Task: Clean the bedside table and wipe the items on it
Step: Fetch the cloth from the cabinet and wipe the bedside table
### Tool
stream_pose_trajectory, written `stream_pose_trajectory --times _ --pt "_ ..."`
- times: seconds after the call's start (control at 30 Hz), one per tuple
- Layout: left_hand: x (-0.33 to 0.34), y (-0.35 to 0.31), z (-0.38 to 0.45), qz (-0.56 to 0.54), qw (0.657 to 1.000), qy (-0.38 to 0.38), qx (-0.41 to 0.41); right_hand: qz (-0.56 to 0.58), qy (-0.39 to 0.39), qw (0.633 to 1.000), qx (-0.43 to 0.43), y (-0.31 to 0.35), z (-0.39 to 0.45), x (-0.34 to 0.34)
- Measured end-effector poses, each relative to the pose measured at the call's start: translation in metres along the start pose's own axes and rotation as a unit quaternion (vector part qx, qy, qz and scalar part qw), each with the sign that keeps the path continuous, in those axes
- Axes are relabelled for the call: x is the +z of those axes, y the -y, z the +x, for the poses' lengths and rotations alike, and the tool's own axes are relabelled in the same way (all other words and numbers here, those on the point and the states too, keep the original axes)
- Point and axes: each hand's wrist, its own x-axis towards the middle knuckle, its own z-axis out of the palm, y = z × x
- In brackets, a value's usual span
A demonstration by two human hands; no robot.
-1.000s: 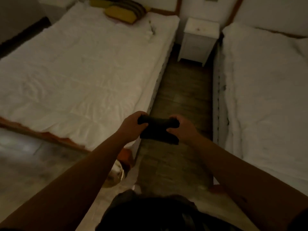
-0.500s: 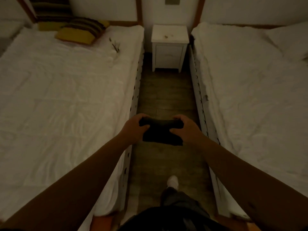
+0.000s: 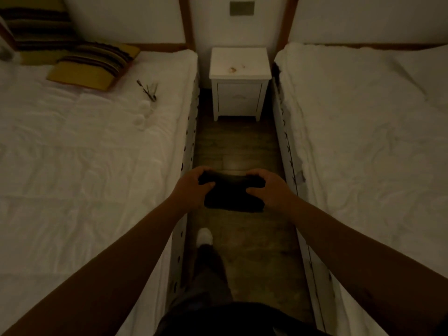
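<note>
A white bedside table stands against the far wall at the end of the aisle between two beds. Small brownish specks lie on its top. I hold a dark folded cloth in front of me over the aisle floor. My left hand grips its left end and my right hand grips its right end, thumbs on top. The table is well beyond my hands.
White-sheeted beds flank the narrow wooden aisle, left bed and right bed. A striped yellow pillow, dark thin sticks and small white round items lie on the left bed. My foot is in the aisle.
I have turned and walked into the aisle, so the bedside table is now centred and closer. Both hands keep the same grip on the cloth.
</note>
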Motion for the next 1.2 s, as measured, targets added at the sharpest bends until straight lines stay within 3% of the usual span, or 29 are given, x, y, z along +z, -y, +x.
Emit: stream_pose_trajectory --times 0.47,1.0,1.2 --pt "-0.1 -0.026 0.299 0.013 0.998 0.061 0.012 -0.006 -0.03 0.998 0.047 0.055 0.279 -0.068" --pt "-0.117 -0.105 0.607 -0.018 0.998 -0.016 -0.058 -0.039 0.023 0.999 0.015 0.065 0.601 -0.222" --pt "-0.135 -0.102 0.714 -0.055 0.994 -0.027 -0.096 -0.07 0.049 0.996 0.029 0.083 0.712 -0.251"
